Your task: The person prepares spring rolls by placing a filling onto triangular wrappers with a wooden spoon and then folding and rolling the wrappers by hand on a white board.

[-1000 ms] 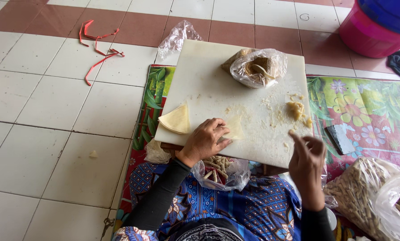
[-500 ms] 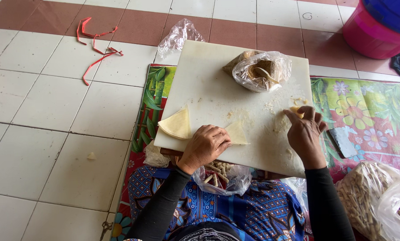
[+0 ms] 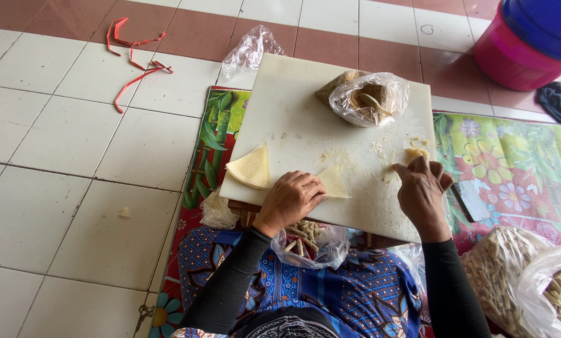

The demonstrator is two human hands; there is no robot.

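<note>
A tiled floor (image 3: 55, 206) in white and reddish brown is being shown, with a flowered mat (image 3: 512, 169) spread over it from the centre toward three o'clock. A white board (image 3: 305, 119) is lying across the middle. At one o'clock a pink tub (image 3: 512, 59) with a blue lid (image 3: 553, 25) is standing, a dark cloth (image 3: 559, 103) just beside it. At five o'clock two clear bags (image 3: 524, 281) of pale sticks are resting against each other. On the board at one o'clock, a knotted clear bag (image 3: 371, 99) of brownish filling is sitting; an empty clear bag (image 3: 252, 50) is lying off the board's twelve-o'clock edge. Red strings (image 3: 136, 62) are scattered at eleven o'clock. Under the board's near edge, an open bag of small rolls (image 3: 308, 241) is resting on a blue patterned lap.

A stack of pale triangular wrappers (image 3: 252, 169) is lying at the board's nine-o'clock side. A single wrapper (image 3: 334, 181) is being pressed flat by the left hand (image 3: 290, 200), its fingers curled loosely over it. A lump of filling (image 3: 415, 154) is being touched by the right hand (image 3: 421, 191), fingertips drawn together; whether it is actually pinched cannot be told.
</note>
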